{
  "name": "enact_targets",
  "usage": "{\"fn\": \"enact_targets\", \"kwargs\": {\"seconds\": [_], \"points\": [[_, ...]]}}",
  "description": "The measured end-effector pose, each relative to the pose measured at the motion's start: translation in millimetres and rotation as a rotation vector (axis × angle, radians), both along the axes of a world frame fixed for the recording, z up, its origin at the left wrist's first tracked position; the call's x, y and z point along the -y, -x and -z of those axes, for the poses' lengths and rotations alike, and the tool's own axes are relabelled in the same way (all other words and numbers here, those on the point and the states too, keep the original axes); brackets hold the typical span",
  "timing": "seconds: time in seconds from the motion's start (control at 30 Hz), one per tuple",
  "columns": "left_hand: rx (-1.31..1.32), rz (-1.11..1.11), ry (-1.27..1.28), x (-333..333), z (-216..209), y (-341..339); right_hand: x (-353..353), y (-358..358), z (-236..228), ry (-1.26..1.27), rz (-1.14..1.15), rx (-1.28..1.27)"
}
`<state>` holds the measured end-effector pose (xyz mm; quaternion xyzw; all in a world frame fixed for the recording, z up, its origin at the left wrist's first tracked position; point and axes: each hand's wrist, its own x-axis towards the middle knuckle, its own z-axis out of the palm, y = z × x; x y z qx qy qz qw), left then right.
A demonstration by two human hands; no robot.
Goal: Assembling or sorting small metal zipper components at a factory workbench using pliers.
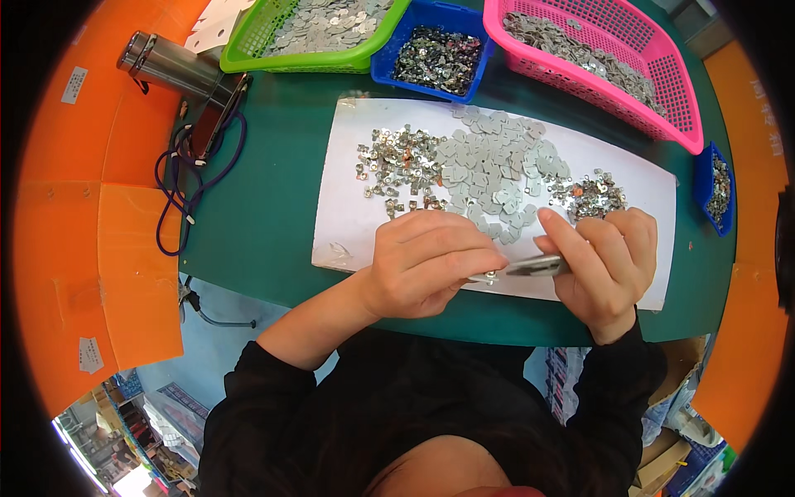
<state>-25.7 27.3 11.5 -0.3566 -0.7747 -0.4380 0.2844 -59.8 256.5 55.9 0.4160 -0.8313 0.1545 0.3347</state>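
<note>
My left hand is closed in a pinch at the near edge of the white board. A small shiny metal piece shows at its fingertips. Just right of it, my right hand grips what looks like a short stack of flat grey metal plates, its index finger raised. Beyond both hands lies a loose heap of flat grey metal plates. Small shiny metal clips are scattered left of that heap. A smaller pile of tiny metal parts sits to its right.
The white board rests on a green table. Along the back stand a green basket, a blue bin and a pink basket, all holding metal parts. A small blue tray is far right; a steel flask and dark cord are left.
</note>
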Motion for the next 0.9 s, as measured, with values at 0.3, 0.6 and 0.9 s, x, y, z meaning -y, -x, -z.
{"fn": "enact_targets", "kwargs": {"seconds": [0.3, 0.6, 0.9], "points": [[-0.015, 0.002, 0.011, 1, 5, 2, -6, -4, -5, 0.119, -0.16, 1.024], [-0.17, -0.05, 0.216, 4, -4, 4, -11, 10, -26, -0.123, -0.191, 1.445], [-0.265, -0.077, 0.36, 8, -8, 3, -16, 13, -23, -0.138, -0.201, 1.484]]}}
